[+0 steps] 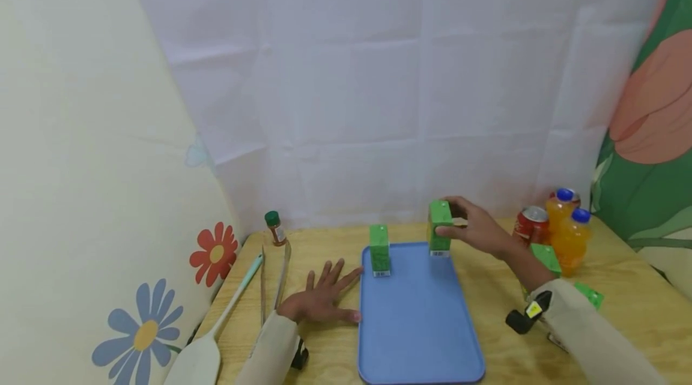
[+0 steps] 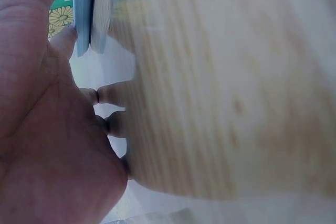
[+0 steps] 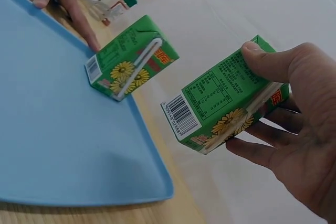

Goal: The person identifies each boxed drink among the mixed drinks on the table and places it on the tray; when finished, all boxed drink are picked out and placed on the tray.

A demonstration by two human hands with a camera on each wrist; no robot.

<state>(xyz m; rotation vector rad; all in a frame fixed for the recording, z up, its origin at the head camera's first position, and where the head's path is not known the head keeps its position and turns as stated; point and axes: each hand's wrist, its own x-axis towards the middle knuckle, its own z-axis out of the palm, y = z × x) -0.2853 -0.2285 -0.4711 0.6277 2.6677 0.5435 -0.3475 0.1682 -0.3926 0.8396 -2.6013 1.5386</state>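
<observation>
Wooden desk (image 1: 331, 356): right hand (image 1: 480, 229) gripping a carton (image 1: 439, 223) near the tray's (image 1: 417, 325) far-right corner, best lowered upright; left hand (image 1: 324, 300), fingers splayed

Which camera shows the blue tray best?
The head view, catching nearly the whole blue tray from above. The right wrist view shows part of its surface and rim; the left wrist view, only an edge beside the left hand.

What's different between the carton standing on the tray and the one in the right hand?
The standing carton rests on the tray; the held carton is raised off it. The right hand grips the held carton; no hand grips the standing one. The standing carton is by the tray's far left corner, the held one nearer the far right. Both are green with yellow flowers and a barcode.
</observation>
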